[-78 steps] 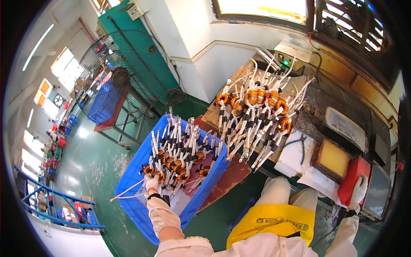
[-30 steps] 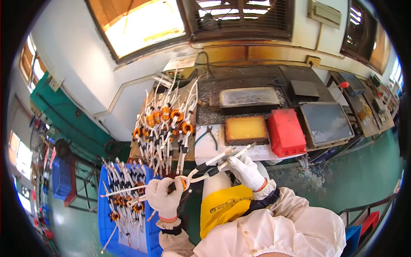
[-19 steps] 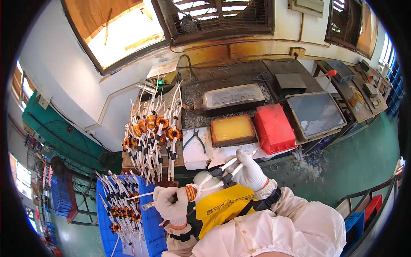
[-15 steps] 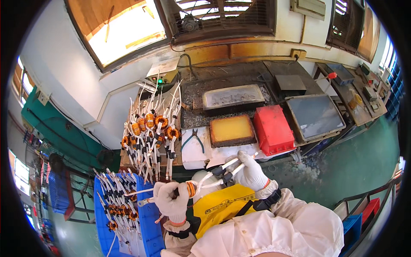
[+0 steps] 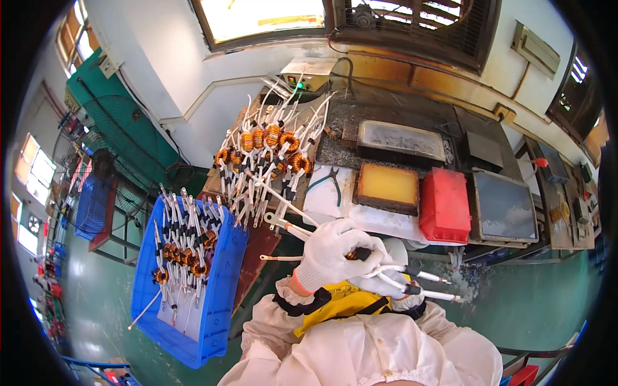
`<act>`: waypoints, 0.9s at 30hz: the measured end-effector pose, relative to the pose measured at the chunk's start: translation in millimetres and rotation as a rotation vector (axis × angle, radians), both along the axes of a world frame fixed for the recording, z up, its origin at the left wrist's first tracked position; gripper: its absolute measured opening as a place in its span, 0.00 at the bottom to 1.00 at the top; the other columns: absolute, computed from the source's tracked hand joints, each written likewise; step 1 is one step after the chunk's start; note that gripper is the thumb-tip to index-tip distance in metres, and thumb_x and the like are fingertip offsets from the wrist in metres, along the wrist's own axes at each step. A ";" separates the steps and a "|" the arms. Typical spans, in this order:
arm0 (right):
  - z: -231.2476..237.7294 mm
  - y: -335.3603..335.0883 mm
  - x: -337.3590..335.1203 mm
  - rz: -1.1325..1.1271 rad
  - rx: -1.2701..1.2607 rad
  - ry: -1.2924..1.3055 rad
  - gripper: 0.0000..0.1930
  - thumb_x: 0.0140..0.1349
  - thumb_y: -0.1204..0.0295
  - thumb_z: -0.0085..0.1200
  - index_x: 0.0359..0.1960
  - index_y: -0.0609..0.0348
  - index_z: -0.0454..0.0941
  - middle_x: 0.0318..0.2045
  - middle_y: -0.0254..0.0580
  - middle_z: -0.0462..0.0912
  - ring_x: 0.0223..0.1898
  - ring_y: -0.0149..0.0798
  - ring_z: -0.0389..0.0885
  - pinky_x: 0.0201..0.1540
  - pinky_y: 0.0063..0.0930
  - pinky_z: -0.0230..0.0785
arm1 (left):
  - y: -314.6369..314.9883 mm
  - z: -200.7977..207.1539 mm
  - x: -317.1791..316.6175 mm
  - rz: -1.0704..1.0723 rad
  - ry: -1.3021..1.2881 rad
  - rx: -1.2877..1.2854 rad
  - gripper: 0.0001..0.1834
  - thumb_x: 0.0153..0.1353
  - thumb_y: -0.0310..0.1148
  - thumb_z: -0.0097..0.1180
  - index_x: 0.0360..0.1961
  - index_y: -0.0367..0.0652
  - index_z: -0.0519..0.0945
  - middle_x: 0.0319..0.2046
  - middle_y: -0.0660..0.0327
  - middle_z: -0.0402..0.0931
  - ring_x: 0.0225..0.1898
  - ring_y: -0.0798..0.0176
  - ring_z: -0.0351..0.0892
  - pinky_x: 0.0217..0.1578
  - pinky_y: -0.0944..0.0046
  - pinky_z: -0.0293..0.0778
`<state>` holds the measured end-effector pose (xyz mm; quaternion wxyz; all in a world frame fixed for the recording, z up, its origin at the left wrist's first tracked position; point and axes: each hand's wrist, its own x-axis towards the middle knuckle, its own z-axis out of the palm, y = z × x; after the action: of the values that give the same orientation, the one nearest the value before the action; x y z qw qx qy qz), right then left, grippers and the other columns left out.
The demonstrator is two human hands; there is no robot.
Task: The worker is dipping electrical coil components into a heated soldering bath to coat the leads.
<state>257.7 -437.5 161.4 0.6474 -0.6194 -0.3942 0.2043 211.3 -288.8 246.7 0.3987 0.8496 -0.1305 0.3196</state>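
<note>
A toroidal coil [image 5: 358, 254] with white-sleeved leads sits in my left hand [image 5: 327, 252], gloved in white, fingers curled round it. Only a dark and orange bit of the winding shows between thumb and fingers. Leads with metal ring lugs stick out to the left, and two with black sleeves [image 5: 412, 289] point right. My right hand [image 5: 378, 283], also gloved, is closed at the leads just right of the coil, partly hidden behind the left hand. Similar copper-wound coils [image 5: 273, 138] lie heaped on the bench, and more fill a blue crate [image 5: 222, 293] at left.
Pliers [image 5: 335, 186] lie on white paper beside a tray of yellow-amber material [image 5: 388, 186]. A red bin [image 5: 445, 206], a grey-surfaced pan [image 5: 505, 206] and a rectangular metal trough [image 5: 402, 139] stand on the bench. A box with a green light [image 5: 306, 78] sits behind. A large fan [image 5: 103, 161] stands left.
My view has turned left. The left hand has moved right with the coil, close against the right hand, and the coil's black-sleeved leads now point rightward.
</note>
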 end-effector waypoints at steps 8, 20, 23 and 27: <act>-16.6 -19.2 22.4 -0.137 0.185 0.463 0.29 0.50 0.70 0.58 0.55 0.64 0.62 0.47 0.43 0.74 0.48 0.37 0.74 0.53 0.29 0.65 | 17.4 6.0 -14.5 0.202 -0.108 -0.109 0.15 0.45 0.21 0.59 0.38 0.38 0.74 0.36 0.55 0.72 0.35 0.60 0.73 0.37 0.67 0.69; -6.9 -29.0 24.0 -0.186 0.288 0.563 0.28 0.52 0.79 0.53 0.57 0.57 0.59 0.47 0.37 0.72 0.45 0.30 0.72 0.45 0.24 0.68 | 23.1 -49.1 -27.7 0.302 0.406 -0.641 0.12 0.58 0.28 0.54 0.43 0.35 0.75 0.30 0.62 0.76 0.25 0.74 0.73 0.27 0.73 0.71; -4.5 -29.9 19.5 -0.228 0.257 0.531 0.28 0.52 0.78 0.54 0.56 0.56 0.60 0.48 0.38 0.72 0.45 0.29 0.72 0.46 0.25 0.68 | 10.7 -48.3 -18.5 0.302 0.416 -0.455 0.11 0.59 0.30 0.53 0.41 0.35 0.76 0.25 0.61 0.76 0.22 0.73 0.74 0.25 0.73 0.70; 12.8 -27.6 17.5 -0.264 0.197 0.517 0.31 0.47 0.80 0.59 0.55 0.58 0.60 0.45 0.37 0.75 0.43 0.29 0.74 0.45 0.24 0.70 | 3.9 -37.0 -9.6 0.237 0.615 -0.297 0.13 0.59 0.34 0.52 0.37 0.34 0.78 0.21 0.60 0.76 0.19 0.71 0.75 0.22 0.70 0.70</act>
<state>275.2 -465.2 174.1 0.8042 -0.5270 -0.1504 0.2301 201.7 -284.9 209.6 0.4986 0.8481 0.1427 0.1083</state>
